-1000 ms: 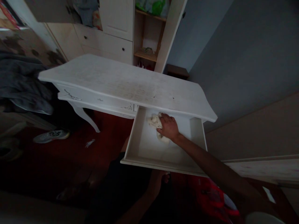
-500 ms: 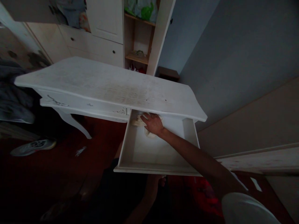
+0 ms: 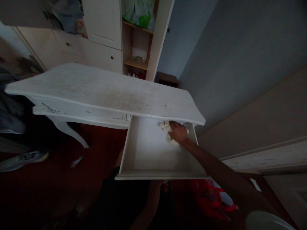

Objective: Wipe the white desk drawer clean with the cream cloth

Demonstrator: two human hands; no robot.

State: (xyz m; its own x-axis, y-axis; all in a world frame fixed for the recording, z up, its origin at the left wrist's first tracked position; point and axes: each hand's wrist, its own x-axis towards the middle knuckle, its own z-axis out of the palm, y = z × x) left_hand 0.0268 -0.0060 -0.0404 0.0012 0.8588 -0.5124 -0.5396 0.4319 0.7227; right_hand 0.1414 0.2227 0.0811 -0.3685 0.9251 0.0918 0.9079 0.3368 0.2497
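The cloth is cream or off-white, soft and crumpled, with shadowed creases and a rounded fold on its near side; it lies on the floor of the pulled-out drawer, in the far right part. Bunched as it is, its visible spread runs mainly left to right, one loose end pointing left and a small edge showing right of the hand. The right hand is palm down, its grip closed over the cloth, fingers toward the far left. The left hand is below the drawer's near front, fingers curled; whether its grip holds anything I cannot tell. The white drawer, wider left to right than deep, juts nearward from the smudged white counter and holds just the cloth. Beyond, the cabinet has green-and-white plastic bags on a shelf, with a small unclear object lower down
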